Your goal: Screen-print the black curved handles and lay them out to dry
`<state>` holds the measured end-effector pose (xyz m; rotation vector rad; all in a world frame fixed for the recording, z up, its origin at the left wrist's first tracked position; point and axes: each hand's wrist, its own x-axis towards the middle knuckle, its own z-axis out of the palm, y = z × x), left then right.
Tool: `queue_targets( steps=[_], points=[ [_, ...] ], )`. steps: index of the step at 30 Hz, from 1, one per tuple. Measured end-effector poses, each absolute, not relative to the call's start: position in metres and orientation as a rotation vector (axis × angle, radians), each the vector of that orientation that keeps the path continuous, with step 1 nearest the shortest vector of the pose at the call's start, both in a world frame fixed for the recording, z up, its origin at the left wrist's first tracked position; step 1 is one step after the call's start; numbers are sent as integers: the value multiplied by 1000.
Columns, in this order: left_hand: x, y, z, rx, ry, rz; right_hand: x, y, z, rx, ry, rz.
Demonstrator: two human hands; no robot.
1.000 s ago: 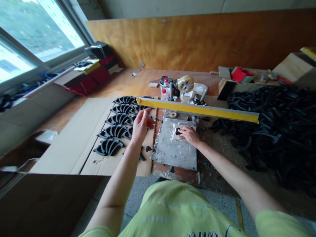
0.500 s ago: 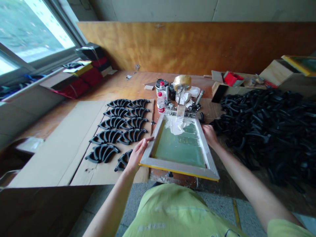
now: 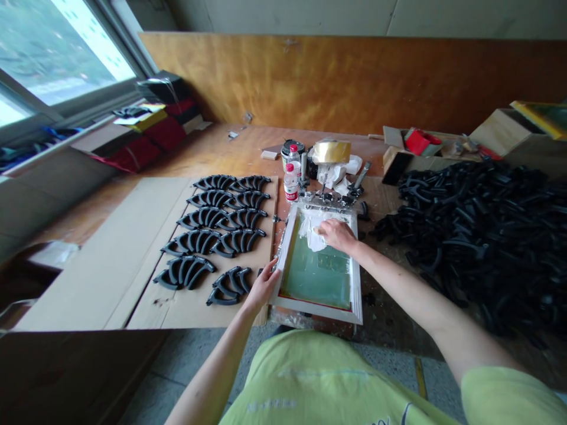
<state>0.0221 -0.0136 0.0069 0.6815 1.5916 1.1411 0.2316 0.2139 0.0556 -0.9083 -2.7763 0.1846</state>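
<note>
A screen printing frame [image 3: 316, 313] with a pale border and green mesh [image 3: 314, 274] lies low over the front of the table. White ink [image 3: 315, 241] is smeared across the far end of the mesh. My left hand [image 3: 264, 283] grips the frame's left border near its front corner. My right hand [image 3: 337, 235] is closed on a squeegee [image 3: 318, 230] standing in the ink; the fingers hide most of it. Left of the frame, black curved handles [image 3: 183, 273] lie in fanned rows on cardboard.
A large heap of black handles [image 3: 482, 224] covers the right side. Behind the frame stand metal clamps [image 3: 328, 198], a red-capped bottle [image 3: 290, 184], a roll of tape [image 3: 332, 151] and crumpled white paper [image 3: 336, 176]. Cardboard [image 3: 97, 248] extends to the left.
The frame's front end has come down from its tilted position. My right hand has left the frame's right side and taken hold of the squeegee. My left hand has moved slightly right and down.
</note>
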Motion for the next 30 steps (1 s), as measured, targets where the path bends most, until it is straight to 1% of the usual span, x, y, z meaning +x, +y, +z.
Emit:
queue_targets(
  steps=[4, 7, 10, 12, 16, 20, 24, 27, 30],
  points=[
    [23, -14, 6, 702, 1618, 1127, 249, 198, 63, -493, -2875, 335],
    [25, -14, 10, 714, 1649, 1127, 245, 206, 71, -545, -2857, 415],
    [26, -14, 15, 695, 1645, 1134, 241, 204, 64, -678, -2734, 334],
    [26, -15, 17, 686, 1650, 1134, 246, 195, 55, -629, -2696, 312],
    [27, -16, 20, 704, 1661, 1127, 260, 188, 53, -497, -2734, 428],
    [25, -16, 37, 709, 1676, 1103, 237, 221, 76, -756, -2642, 479],
    [20, -15, 79, 737, 1666, 1110, 219, 264, 101, -1079, -2478, 375],
    [18, -5, 116, 790, 1596, 1216, 250, 291, 107, -1180, -2277, 304],
    [22, 21, 148, 897, 1507, 1460, 300, 302, 92, -1411, -2021, 328]
  ],
)
